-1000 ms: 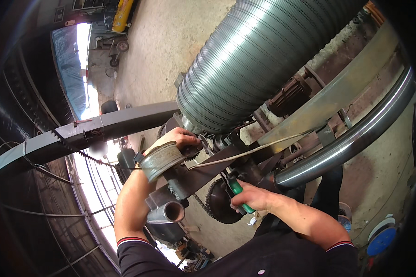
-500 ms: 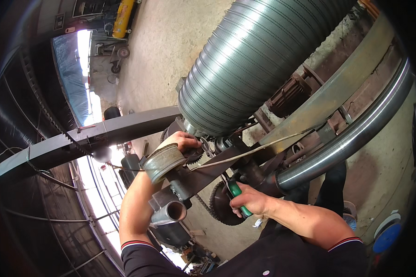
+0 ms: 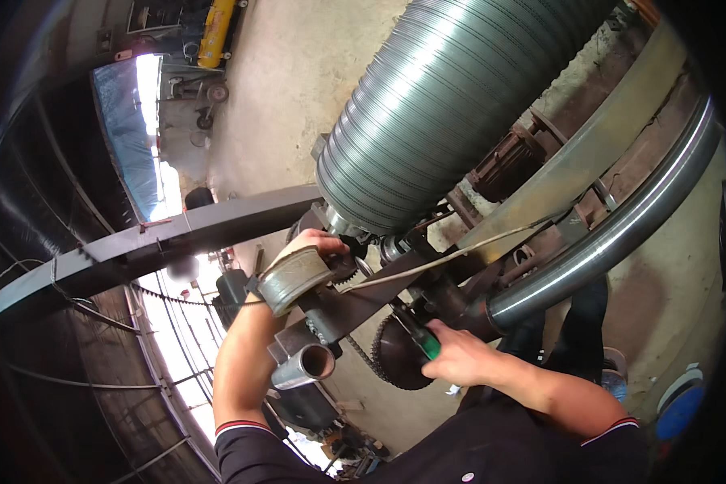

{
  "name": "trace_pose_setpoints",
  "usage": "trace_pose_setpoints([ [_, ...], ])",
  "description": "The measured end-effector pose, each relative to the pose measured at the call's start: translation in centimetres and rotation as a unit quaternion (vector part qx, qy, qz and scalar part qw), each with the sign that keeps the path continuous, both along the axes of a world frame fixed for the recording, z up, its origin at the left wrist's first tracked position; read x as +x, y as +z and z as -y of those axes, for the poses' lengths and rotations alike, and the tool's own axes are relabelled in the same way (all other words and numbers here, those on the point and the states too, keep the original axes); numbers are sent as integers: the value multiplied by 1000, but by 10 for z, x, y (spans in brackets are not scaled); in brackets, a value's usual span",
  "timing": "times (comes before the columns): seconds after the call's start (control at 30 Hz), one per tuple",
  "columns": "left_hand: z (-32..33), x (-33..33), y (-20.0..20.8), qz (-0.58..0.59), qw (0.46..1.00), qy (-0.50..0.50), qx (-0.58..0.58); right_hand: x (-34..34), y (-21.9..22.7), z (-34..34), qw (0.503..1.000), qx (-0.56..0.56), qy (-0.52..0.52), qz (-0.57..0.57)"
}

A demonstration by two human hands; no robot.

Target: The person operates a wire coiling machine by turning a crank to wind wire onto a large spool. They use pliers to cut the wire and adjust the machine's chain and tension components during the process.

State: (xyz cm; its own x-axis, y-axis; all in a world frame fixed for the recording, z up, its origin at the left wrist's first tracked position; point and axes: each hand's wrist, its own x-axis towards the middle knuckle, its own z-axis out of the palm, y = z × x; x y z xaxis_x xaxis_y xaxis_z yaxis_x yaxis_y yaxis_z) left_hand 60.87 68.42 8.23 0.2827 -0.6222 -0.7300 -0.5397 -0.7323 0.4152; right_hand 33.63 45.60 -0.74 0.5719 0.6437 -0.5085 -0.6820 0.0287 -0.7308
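My right hand is closed round the green handle of a tool that looks like pliers. Its dark metal end points up and left, over a large chain sprocket. My left hand reaches behind a grey grooved wheel, to the end of a large ribbed metal cylinder. Its fingers curl down beside a small toothed wheel and a thin metal loop; what they grip is hidden. A pale cord runs across the dark steel arm between my hands.
A dark beam extends left from the cylinder. To the right curve a shiny steel tube and a flat metal band. An open pipe end sticks out near my left forearm. A rusty motor lies behind.
My right hand has shifted slightly and turned over the tool, covering more of its green handle. My left hand stays by the small toothed wheel. The whole view has moved a little.
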Motion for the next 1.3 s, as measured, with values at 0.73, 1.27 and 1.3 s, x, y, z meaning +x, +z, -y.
trace_pose_setpoints([
  [0.73, -34, -48, -33, -382, 701, 465, -384, -159, -234, -18, 795, -319, 290, 427],
  [1.27, -4, -92, -83, -363, 430, 761, -324, 73, 191, -66, 396, -465, 109, 785],
  [1.3, -12, -97, -81, -397, 424, 735, -349, 76, 197, -69, 454, -439, 128, 765],
])
